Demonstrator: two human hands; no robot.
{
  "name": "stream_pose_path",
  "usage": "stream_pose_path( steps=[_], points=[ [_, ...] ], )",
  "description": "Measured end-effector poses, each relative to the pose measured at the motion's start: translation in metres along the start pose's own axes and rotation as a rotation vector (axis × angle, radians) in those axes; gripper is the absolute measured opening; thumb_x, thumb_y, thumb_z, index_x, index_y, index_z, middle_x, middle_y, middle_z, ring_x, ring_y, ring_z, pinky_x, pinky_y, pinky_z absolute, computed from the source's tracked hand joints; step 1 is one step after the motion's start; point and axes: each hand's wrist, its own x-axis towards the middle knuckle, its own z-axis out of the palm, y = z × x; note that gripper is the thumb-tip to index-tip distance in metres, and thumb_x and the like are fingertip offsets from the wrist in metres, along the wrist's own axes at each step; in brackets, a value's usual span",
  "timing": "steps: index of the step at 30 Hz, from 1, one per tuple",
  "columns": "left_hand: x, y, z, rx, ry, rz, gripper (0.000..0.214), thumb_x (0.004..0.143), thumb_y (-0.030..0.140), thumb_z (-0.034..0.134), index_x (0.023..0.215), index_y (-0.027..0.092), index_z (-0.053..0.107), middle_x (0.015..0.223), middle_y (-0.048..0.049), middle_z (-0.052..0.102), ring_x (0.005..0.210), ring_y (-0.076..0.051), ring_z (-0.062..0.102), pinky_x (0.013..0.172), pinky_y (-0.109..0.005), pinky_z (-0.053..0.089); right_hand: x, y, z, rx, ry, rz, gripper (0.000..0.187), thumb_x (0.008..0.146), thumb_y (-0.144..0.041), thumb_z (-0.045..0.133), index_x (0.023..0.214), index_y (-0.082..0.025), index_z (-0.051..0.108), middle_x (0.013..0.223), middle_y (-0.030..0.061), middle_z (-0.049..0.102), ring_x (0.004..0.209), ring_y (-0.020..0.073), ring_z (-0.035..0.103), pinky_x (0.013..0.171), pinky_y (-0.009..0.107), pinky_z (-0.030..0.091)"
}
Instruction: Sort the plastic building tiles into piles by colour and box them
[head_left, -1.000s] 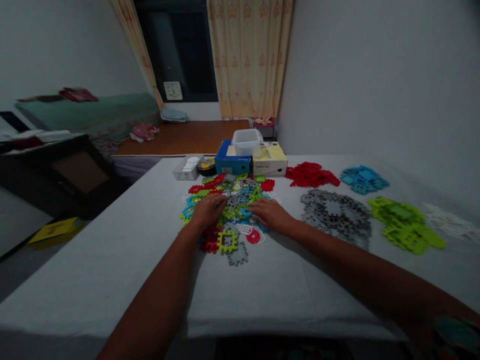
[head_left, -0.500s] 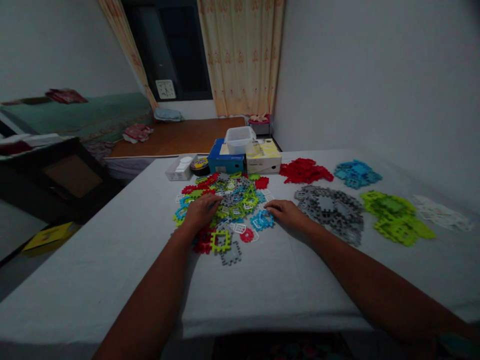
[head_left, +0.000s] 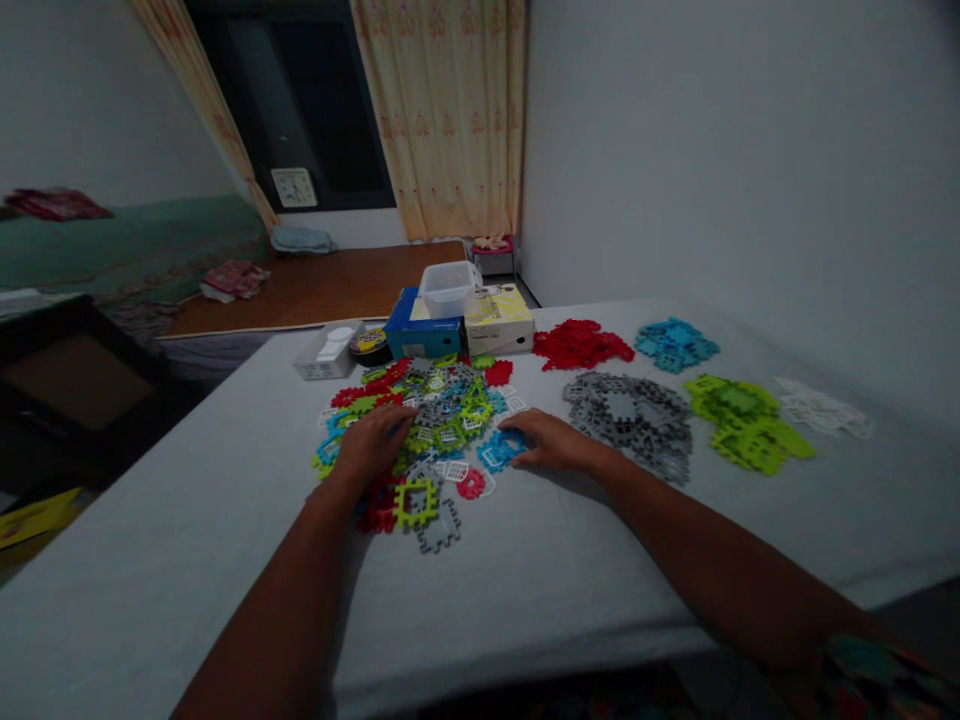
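A mixed heap of flat plastic interlocking pieces [head_left: 448, 436] lies in front of me, in green, grey, red, blue and white. My left hand [head_left: 371, 442] rests at the heap's left side, thumb and forefinger a little apart over the pieces; no piece shows clearly between them. At the right edge, my right hand [head_left: 555, 440] reaches round a blue piece [head_left: 495, 452], fingers and thumb apart on either side of it. Nearer to me lie a round red piece [head_left: 471, 484], a green square frame piece [head_left: 415, 503] and a grey piece [head_left: 441, 530].
Single-colour piles stand to the right: red [head_left: 581, 345], blue [head_left: 676, 344], grey [head_left: 630, 420], green [head_left: 746, 420] and white [head_left: 825, 408]. Behind the heap are a blue box [head_left: 425, 335], a yellow-and-white box [head_left: 500, 325], a clear tub [head_left: 448, 290], a round black tin [head_left: 370, 346] and a white box [head_left: 324, 360].
The view has swung slightly right. My right hand has come lower over the blue piece, its thumb and fingers spreading apart. A gap has opened between my left thumb and forefinger.
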Motion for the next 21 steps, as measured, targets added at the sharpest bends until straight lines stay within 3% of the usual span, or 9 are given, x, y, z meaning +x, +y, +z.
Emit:
stream_pose_path(
  steps=[8, 14, 21],
  points=[
    [-0.0014, 0.0017, -0.0020, 0.004, -0.008, -0.013, 0.032, 0.093, 0.034, 0.047, 0.109, 0.026, 0.073, 0.114, -0.0052, 0.074, 0.103, -0.024, 0.069, 0.089, -0.037, 0.054, 0.0037, 0.0067, -0.0075, 0.012, 0.110, -0.045, 0.065, 0.065, -0.030, 0.086, 0.125, -0.023, 0.063, 0.121, 0.0103, 0.064, 0.112, 0.0270, 0.059, 0.099, 0.044, 0.046],
    [-0.0016, 0.0054, -0.0051, -0.004, -0.008, -0.010, 0.029, 0.092, 0.033, 0.049, 0.107, 0.026, 0.073, 0.113, -0.0043, 0.075, 0.102, -0.023, 0.069, 0.090, -0.036, 0.054, -0.0020, 0.0076, -0.0061, 0.035, 0.032, -0.027, 0.069, 0.068, -0.019, 0.080, 0.134, -0.022, 0.058, 0.129, 0.0112, 0.061, 0.120, 0.0274, 0.054, 0.105, 0.045, 0.042],
    [-0.0015, 0.0046, -0.0045, -0.004, -0.004, -0.005, 0.030, 0.093, 0.034, 0.049, 0.107, 0.026, 0.073, 0.112, -0.0044, 0.075, 0.103, -0.023, 0.069, 0.090, -0.036, 0.054, -0.0050, 0.0061, -0.0077, 0.073, -0.035, -0.001, 0.075, 0.069, -0.026, 0.081, 0.140, -0.025, 0.054, 0.131, 0.0112, 0.060, 0.122, 0.0275, 0.053, 0.106, 0.044, 0.042]
  ],
)
